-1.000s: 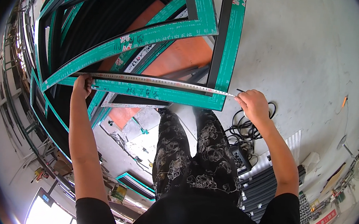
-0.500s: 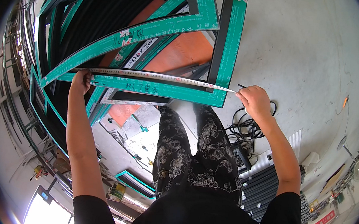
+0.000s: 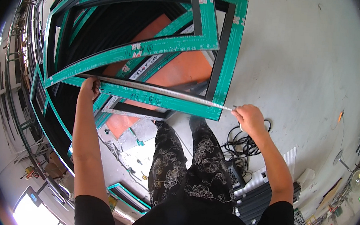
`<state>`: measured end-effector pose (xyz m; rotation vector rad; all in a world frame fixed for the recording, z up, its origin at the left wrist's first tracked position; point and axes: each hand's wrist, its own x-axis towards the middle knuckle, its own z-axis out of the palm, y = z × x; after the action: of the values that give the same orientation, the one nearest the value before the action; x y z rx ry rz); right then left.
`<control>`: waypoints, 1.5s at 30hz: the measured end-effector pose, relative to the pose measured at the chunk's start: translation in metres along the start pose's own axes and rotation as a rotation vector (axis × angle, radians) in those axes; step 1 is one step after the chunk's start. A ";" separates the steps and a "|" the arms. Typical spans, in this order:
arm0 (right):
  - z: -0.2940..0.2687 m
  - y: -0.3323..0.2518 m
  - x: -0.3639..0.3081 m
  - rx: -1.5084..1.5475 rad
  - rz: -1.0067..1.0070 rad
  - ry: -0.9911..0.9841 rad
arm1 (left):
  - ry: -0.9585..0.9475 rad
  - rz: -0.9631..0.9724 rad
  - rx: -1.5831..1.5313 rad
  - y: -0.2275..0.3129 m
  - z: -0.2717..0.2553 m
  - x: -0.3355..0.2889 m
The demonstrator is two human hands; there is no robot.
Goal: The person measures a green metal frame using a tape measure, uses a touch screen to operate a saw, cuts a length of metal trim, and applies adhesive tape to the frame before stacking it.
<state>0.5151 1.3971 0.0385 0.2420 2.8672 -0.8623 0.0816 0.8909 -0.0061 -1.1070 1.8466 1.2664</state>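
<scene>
A tape measure's pale blade is stretched along the near rail of a green-wrapped rectangular frame. My left hand has its fingers curled round the blade's left part at the rail; whether the tape case is in it is hidden. My right hand pinches the blade's other end, just past the frame's right corner. A second green frame lies askew on top of the first, its lower corner close to my left hand.
More green and black frames lean in a stack at the left. Orange sheeting shows beneath them. Coiled black cable lies on the floor by my right leg, near dark ribbed profiles. A small green frame rests behind me.
The scene sits lower in the picture. Both hands still hold the tape, but its blade has tilted, so the scale shows less plainly.
</scene>
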 end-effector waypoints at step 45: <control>0.406 -0.636 -0.213 0.544 0.733 -1.500 | 0.785 -0.118 -1.389 -0.858 -0.399 -0.322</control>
<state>0.6354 0.6232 0.0807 0.4059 1.0279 -0.9657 0.9767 0.4502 0.0513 -2.6518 1.0586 2.3114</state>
